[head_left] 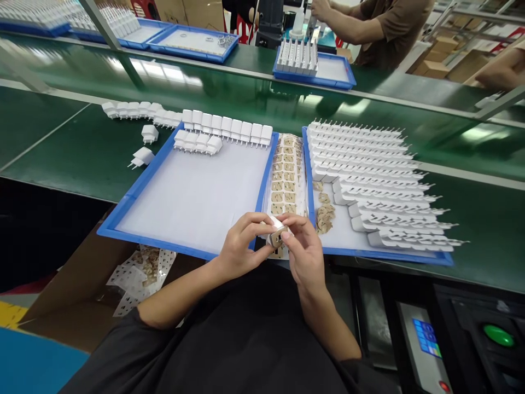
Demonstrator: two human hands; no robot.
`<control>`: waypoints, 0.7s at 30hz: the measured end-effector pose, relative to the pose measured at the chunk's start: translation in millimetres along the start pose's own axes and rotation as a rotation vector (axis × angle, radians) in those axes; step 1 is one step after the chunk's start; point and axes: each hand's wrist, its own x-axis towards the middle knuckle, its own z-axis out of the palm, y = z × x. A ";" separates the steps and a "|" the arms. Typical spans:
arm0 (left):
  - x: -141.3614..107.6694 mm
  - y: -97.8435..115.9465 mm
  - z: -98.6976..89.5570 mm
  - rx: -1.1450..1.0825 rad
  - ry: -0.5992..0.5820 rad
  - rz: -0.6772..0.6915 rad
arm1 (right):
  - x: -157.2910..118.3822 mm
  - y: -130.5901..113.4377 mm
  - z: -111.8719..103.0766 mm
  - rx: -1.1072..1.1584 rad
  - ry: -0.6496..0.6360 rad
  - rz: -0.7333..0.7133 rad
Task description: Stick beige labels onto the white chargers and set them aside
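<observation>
Between my fingers is a white plug charger (275, 223), its end face turned toward me and covered by a tan sticker (277, 237) with a dark port opening. My left hand (246, 241) grips it from the left, fingers on top and thumb below. From the other side, my right hand (304, 249) has its thumb and fingers closed on the charger at the sticker's edge. Right under both hands lies a sheet of tan stickers (284, 186), running between two blue-rimmed trays.
The left tray (139, 194) has rows of white chargers (227, 127) at its back. In the right tray (381, 257) stand many chargers (365, 175), beside peeled tan scraps (325, 216). A cardboard box (77, 290) sits below left. Across the bench, a co-worker's arm (348, 24) shows.
</observation>
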 end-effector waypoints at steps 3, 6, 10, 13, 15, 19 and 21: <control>-1.6 -0.7 2.5 0.053 0.023 0.055 | -1.4 1.0 6.2 0.087 0.045 0.060; -3.5 -1.6 4.1 0.034 0.037 0.080 | -0.5 -0.3 9.2 0.154 0.070 0.082; -3.9 -2.2 4.2 0.016 0.042 0.081 | 1.5 -2.8 8.7 0.196 0.069 0.127; -2.5 -2.4 2.5 0.004 0.037 0.060 | 1.2 -2.8 4.9 0.202 0.065 0.164; -1.9 -2.6 1.2 -0.021 0.028 0.033 | 0.1 -2.1 0.5 0.184 0.031 0.163; -2.5 -2.1 0.0 -0.097 0.005 -0.023 | -0.4 -1.0 -8.4 0.037 -0.078 0.062; -3.2 -1.2 -0.2 -0.123 -0.010 -0.038 | 0.2 -1.6 -10.6 -0.085 -0.058 -0.059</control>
